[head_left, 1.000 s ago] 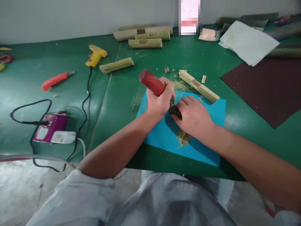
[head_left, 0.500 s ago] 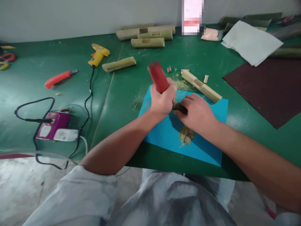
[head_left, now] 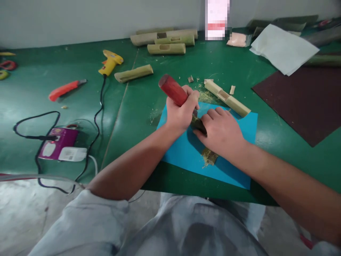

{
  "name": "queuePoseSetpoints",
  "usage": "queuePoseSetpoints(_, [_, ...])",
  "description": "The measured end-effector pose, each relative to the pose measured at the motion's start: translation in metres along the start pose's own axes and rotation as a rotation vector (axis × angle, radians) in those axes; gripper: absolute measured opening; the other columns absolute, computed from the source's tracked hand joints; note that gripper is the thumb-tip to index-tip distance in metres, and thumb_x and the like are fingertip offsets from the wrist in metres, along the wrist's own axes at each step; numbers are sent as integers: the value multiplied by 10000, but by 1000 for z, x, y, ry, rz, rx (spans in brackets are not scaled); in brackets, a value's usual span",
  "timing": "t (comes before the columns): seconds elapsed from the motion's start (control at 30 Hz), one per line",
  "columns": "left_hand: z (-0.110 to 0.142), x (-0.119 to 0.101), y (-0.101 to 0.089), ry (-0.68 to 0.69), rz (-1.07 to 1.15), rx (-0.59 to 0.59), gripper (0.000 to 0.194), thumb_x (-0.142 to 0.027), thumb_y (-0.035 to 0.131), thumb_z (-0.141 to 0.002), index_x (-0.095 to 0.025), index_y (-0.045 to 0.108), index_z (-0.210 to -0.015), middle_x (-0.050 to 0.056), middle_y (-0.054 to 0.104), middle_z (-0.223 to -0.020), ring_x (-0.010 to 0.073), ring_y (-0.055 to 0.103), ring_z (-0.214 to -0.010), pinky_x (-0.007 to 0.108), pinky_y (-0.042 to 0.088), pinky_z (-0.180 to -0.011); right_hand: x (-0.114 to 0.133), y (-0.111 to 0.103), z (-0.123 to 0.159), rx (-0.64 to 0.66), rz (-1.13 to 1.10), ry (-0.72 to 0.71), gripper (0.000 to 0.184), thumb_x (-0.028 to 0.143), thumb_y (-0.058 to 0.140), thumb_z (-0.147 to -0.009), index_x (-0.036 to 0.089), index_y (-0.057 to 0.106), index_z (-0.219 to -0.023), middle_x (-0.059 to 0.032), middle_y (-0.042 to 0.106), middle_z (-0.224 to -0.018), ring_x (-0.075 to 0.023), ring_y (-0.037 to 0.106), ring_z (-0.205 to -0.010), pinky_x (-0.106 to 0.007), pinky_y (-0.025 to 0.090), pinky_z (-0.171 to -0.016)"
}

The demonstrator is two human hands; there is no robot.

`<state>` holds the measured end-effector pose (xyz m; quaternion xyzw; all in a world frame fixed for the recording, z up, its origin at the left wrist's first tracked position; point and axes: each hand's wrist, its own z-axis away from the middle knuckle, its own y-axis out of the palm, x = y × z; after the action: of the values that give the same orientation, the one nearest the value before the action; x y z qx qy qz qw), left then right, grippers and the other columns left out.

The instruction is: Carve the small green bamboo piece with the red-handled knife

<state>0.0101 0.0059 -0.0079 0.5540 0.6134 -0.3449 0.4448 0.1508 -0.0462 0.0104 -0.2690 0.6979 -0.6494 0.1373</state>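
Observation:
My left hand [head_left: 179, 112] is wrapped around the thick red handle [head_left: 173, 89] of a tool, which leans up and to the left. Its working end is mostly hidden behind my fingers. My right hand [head_left: 222, 129] is closed on a dark piece of bamboo [head_left: 199, 125], whose end shows between the two hands. Both hands are over a blue sheet [head_left: 183, 156]. Below the right hand, a small heap of shavings and chips [head_left: 209, 157] lies on that sheet. Just beyond it rests a pale bamboo tube [head_left: 227, 98] with a rectangular notch.
On the green table [head_left: 144, 128] lie a yellow glue gun [head_left: 110, 63], a red utility knife [head_left: 66, 90] and a purple power adapter [head_left: 59, 144] with cables. More bamboo tubes [head_left: 166, 49] are at the back. White paper [head_left: 283, 48] overlaps a dark brown sheet [head_left: 295, 103] on the right.
The red handle has tipped further left and lower, with my left hand shifting slightly left. My right hand and the bamboo piece have also moved a little left.

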Motion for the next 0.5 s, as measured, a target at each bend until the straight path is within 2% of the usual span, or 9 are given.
queuePoseSetpoints(0.2, [1,-1,-3,76,-66,-2,466,-370,721,-921,-207,495,-547,-41,502,-513,79,445,-466,264,402,-488,1,1,2,-36,39,9,242,309,573,-979,149,750,-945,-145,710,-898,-304,576,-926,-397,298,-730])
queuePoseSetpoints(0.37, [4,-4,-4,150,-100,45,504,-451,742,-911,-205,507,-540,-33,523,-527,87,490,-503,268,430,-520,0,6,2,-66,19,0,159,259,606,-938,156,727,-934,-137,699,-913,-290,549,-905,-393,275,-711])
queuePoseSetpoints(0.5, [7,-4,-6,154,-79,60,524,-494,714,-929,-208,504,-544,-27,528,-536,94,493,-510,278,440,-538,-1,8,2,-90,-22,1,141,272,630,-930,160,715,-935,-137,699,-937,-286,545,-899,-396,287,-710])
